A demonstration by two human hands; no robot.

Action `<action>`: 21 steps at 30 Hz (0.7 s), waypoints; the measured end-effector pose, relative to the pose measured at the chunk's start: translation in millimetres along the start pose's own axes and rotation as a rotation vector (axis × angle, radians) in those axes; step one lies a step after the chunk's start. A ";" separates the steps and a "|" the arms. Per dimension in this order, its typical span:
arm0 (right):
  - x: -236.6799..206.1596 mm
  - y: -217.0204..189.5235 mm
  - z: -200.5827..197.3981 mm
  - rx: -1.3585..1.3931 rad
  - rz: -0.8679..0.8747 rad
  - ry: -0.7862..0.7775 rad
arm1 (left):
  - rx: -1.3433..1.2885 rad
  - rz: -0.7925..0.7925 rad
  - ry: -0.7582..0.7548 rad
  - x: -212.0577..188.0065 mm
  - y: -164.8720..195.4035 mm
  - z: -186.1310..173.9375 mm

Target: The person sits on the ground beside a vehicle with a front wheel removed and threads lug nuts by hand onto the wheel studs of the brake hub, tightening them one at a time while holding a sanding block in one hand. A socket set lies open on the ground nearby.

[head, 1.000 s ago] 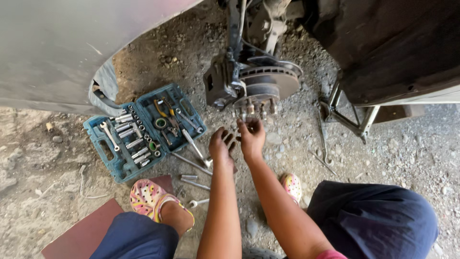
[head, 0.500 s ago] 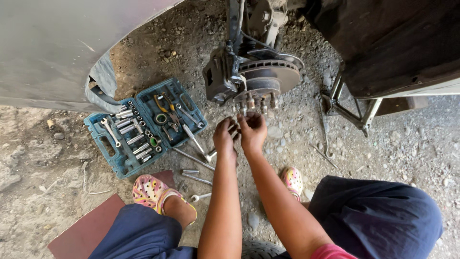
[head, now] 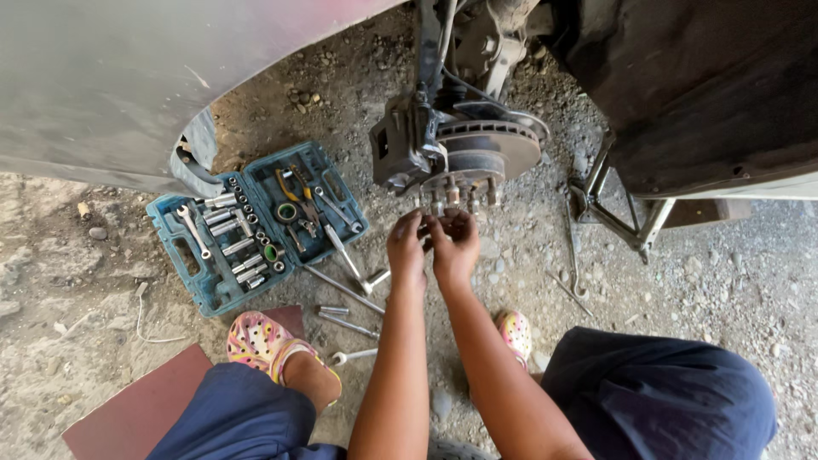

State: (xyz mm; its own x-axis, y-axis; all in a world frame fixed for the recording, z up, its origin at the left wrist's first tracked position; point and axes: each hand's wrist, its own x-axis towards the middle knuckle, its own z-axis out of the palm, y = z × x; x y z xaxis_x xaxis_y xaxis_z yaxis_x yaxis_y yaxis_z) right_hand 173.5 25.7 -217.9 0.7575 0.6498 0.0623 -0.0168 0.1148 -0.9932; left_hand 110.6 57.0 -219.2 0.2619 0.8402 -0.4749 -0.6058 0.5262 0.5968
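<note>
Both my hands reach up together just below a car's bare wheel hub (head: 464,175) with its brake disc (head: 503,140) and caliper (head: 400,149). My left hand (head: 406,247) and my right hand (head: 456,243) touch each other, fingers curled near the wheel studs (head: 452,198). Whether either hand holds a small part is hidden by the fingers.
An open blue tool case (head: 256,223) with sockets and wrenches lies on the gravel to the left. Loose wrenches (head: 345,290) lie beside it. A scissor jack (head: 626,213) stands under the car at right. A reddish board (head: 141,409) lies by my left foot.
My hands have risen from the ground toward the hub's studs. The view has shifted slightly, bringing the hub closer.
</note>
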 end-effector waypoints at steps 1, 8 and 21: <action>0.8 1.7 -0.4 -0.068 -0.057 -0.002 | 0.000 0.001 0.001 -1.3 -0.7 0.2; -1.5 -0.5 -3.0 0.208 0.445 0.026 | 0.035 -0.033 0.047 -4.0 4.1 -2.8; 4.1 1.3 -0.8 0.243 0.631 0.051 | 0.069 0.012 0.116 -8.2 17.7 2.7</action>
State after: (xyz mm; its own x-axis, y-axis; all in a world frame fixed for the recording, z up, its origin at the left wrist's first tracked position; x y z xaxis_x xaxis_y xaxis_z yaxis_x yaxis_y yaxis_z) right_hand 177.2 27.9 -219.0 0.5842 0.6121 -0.5329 -0.6074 -0.1057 -0.7873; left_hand 99.8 59.8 -203.0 0.1642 0.8279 -0.5363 -0.5539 0.5273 0.6443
